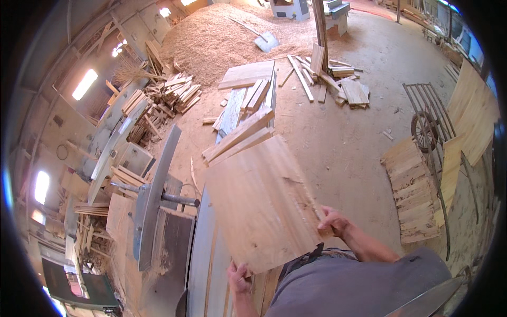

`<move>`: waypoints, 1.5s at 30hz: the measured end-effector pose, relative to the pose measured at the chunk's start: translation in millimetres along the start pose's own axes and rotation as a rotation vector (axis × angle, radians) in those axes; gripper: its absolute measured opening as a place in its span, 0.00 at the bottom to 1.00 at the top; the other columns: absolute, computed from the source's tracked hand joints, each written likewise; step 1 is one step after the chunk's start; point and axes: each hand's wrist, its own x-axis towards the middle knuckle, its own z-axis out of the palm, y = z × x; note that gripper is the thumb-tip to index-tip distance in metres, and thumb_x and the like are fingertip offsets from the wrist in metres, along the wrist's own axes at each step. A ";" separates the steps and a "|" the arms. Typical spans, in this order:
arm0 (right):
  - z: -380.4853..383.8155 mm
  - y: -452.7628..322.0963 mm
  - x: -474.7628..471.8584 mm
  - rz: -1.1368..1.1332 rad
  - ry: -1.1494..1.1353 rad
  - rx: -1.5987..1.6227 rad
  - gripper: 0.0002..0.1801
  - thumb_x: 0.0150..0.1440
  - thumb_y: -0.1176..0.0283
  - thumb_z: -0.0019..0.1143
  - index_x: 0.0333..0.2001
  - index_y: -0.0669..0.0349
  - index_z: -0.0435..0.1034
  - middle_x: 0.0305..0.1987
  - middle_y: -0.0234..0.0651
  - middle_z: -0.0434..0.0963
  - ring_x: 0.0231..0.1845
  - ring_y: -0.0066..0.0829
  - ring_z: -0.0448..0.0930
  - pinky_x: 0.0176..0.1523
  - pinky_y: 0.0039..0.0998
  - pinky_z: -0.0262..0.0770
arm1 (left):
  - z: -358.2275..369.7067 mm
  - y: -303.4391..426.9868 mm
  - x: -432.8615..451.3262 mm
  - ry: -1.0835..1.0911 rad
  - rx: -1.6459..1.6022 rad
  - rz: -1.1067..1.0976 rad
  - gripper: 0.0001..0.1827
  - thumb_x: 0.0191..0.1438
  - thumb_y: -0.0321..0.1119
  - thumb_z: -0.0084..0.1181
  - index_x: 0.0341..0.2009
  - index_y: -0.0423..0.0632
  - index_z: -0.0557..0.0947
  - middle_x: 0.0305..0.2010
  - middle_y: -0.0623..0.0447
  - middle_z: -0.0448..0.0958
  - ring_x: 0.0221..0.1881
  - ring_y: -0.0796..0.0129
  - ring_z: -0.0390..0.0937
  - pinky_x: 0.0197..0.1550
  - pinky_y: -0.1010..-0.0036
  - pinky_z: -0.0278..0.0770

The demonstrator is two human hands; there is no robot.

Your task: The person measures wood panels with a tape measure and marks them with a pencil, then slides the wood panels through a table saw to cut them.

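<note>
A wide wooden panel point(257, 202) is in both of my hands, tilted over a long metal machine table point(204, 245). Its face shows grain, a dark crack and rough patches near the right edge. My left hand point(239, 278) grips the near left corner, thumb on top. On the right edge, close to the near right corner, my right hand point(333, 222) is closed. Beyond the panel's far edge, loose boards point(241, 132) lie stacked at an angle on the table. The panel hides the middle of the table.
Left of the table stands a metal fence point(158, 198) on a round bar point(180, 199). Scrap wood point(174, 95) is piled behind it. Ahead are a sawdust heap point(206, 35) with a shovel point(266, 41), and board offcuts point(354, 93). A wheeled cart point(425, 130) stands at right.
</note>
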 end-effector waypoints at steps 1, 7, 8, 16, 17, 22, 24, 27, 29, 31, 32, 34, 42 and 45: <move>-7.8 -12.7 -2.0 -0.062 0.064 -0.001 0.48 0.30 0.81 0.66 0.62 0.69 0.65 0.51 0.42 0.81 0.48 0.37 0.83 0.56 0.38 0.79 | 21.7 -6.6 20.2 -0.034 -0.051 -0.035 0.28 0.55 0.26 0.57 0.61 0.34 0.71 0.54 0.46 0.79 0.49 0.58 0.80 0.51 0.67 0.79; -41.6 -80.3 -9.1 -0.297 0.246 0.050 0.46 0.31 0.78 0.63 0.61 0.74 0.64 0.51 0.47 0.80 0.47 0.42 0.83 0.54 0.39 0.81 | 114.1 -22.1 131.8 -0.377 -0.067 -0.210 0.32 0.56 0.28 0.61 0.64 0.36 0.67 0.56 0.46 0.78 0.49 0.61 0.80 0.49 0.70 0.80; -51.9 -90.7 -11.2 -0.306 0.257 0.048 0.46 0.32 0.78 0.63 0.61 0.74 0.64 0.51 0.48 0.79 0.47 0.42 0.83 0.55 0.39 0.81 | 151.2 -8.4 138.0 -0.403 -0.108 -0.225 0.31 0.56 0.30 0.63 0.62 0.37 0.69 0.51 0.48 0.79 0.42 0.68 0.78 0.43 0.73 0.77; -136.3 -110.2 -17.3 -0.794 0.425 0.419 0.38 0.52 0.63 0.57 0.64 0.70 0.62 0.60 0.48 0.76 0.60 0.48 0.77 0.66 0.47 0.70 | 311.4 -77.7 268.8 -0.631 0.188 -0.442 0.23 0.57 0.30 0.59 0.56 0.36 0.73 0.41 0.52 0.79 0.34 0.73 0.75 0.37 0.77 0.73; -160.3 -103.0 -18.5 -0.839 0.440 0.503 0.37 0.54 0.60 0.56 0.65 0.69 0.62 0.61 0.47 0.75 0.61 0.48 0.76 0.68 0.47 0.68 | 331.8 -96.7 284.8 -0.677 0.238 -0.451 0.22 0.57 0.30 0.59 0.56 0.36 0.73 0.41 0.51 0.79 0.35 0.73 0.75 0.39 0.76 0.74; -226.4 -162.2 0.6 -0.932 0.491 0.699 0.37 0.58 0.53 0.54 0.65 0.66 0.64 0.64 0.46 0.74 0.65 0.48 0.74 0.70 0.49 0.65 | 433.0 -172.0 353.0 -0.716 0.308 -0.543 0.21 0.59 0.31 0.58 0.55 0.34 0.74 0.45 0.49 0.80 0.41 0.69 0.77 0.47 0.73 0.75; -255.4 -204.8 9.4 -0.952 0.512 0.626 0.39 0.56 0.55 0.57 0.66 0.69 0.62 0.64 0.48 0.74 0.64 0.48 0.74 0.70 0.48 0.66 | 479.0 -184.8 371.1 -0.699 0.306 -0.589 0.20 0.61 0.31 0.57 0.55 0.33 0.74 0.46 0.48 0.80 0.43 0.67 0.78 0.49 0.72 0.75; -273.0 -274.2 8.6 -0.918 0.569 0.584 0.42 0.54 0.55 0.60 0.66 0.69 0.61 0.65 0.47 0.73 0.64 0.47 0.74 0.71 0.47 0.65 | 549.4 -189.9 393.8 -0.652 0.253 -0.690 0.19 0.62 0.29 0.55 0.55 0.32 0.74 0.47 0.45 0.80 0.45 0.63 0.80 0.52 0.68 0.77; -278.0 -315.8 22.4 -0.935 0.562 0.587 0.45 0.53 0.51 0.62 0.68 0.67 0.60 0.67 0.46 0.71 0.66 0.47 0.72 0.71 0.48 0.64 | 583.9 -192.0 413.4 -0.635 0.207 -0.727 0.19 0.63 0.29 0.53 0.56 0.32 0.73 0.48 0.44 0.81 0.46 0.61 0.80 0.52 0.66 0.78; -266.7 -375.8 62.6 -1.005 0.508 0.595 0.49 0.52 0.47 0.64 0.69 0.65 0.58 0.70 0.45 0.67 0.68 0.46 0.69 0.72 0.49 0.62 | 615.6 -192.2 442.6 -0.617 0.201 -0.753 0.19 0.64 0.29 0.52 0.57 0.32 0.72 0.49 0.44 0.80 0.47 0.61 0.80 0.53 0.65 0.78; -266.7 -404.2 81.5 -1.022 0.463 0.605 0.49 0.52 0.46 0.64 0.70 0.65 0.58 0.70 0.45 0.67 0.69 0.45 0.68 0.73 0.50 0.61 | 629.7 -194.4 459.1 -0.612 0.199 -0.768 0.19 0.64 0.29 0.52 0.57 0.32 0.72 0.50 0.44 0.80 0.47 0.61 0.80 0.53 0.65 0.78; -272.8 -457.6 125.2 -1.043 0.368 0.626 0.49 0.53 0.45 0.64 0.70 0.64 0.57 0.71 0.43 0.66 0.71 0.44 0.66 0.74 0.50 0.59 | 653.0 -198.5 496.4 -0.589 0.165 -0.716 0.20 0.64 0.29 0.52 0.58 0.32 0.71 0.51 0.43 0.80 0.48 0.60 0.80 0.54 0.65 0.78; -402.3 -606.7 331.8 -0.777 0.611 0.609 0.35 0.55 0.73 0.55 0.68 0.64 0.60 0.67 0.44 0.70 0.67 0.48 0.71 0.72 0.53 0.63 | 737.4 -233.0 677.8 -0.518 0.077 -0.583 0.22 0.65 0.24 0.49 0.62 0.35 0.69 0.58 0.44 0.77 0.55 0.61 0.77 0.61 0.64 0.75; -420.7 -668.4 386.1 -0.616 0.718 0.542 0.37 0.50 0.79 0.53 0.67 0.64 0.61 0.67 0.46 0.71 0.68 0.48 0.70 0.73 0.52 0.62 | 761.9 -230.8 719.8 -0.398 -0.122 -0.583 0.26 0.64 0.27 0.52 0.65 0.37 0.65 0.57 0.45 0.76 0.54 0.62 0.77 0.61 0.65 0.74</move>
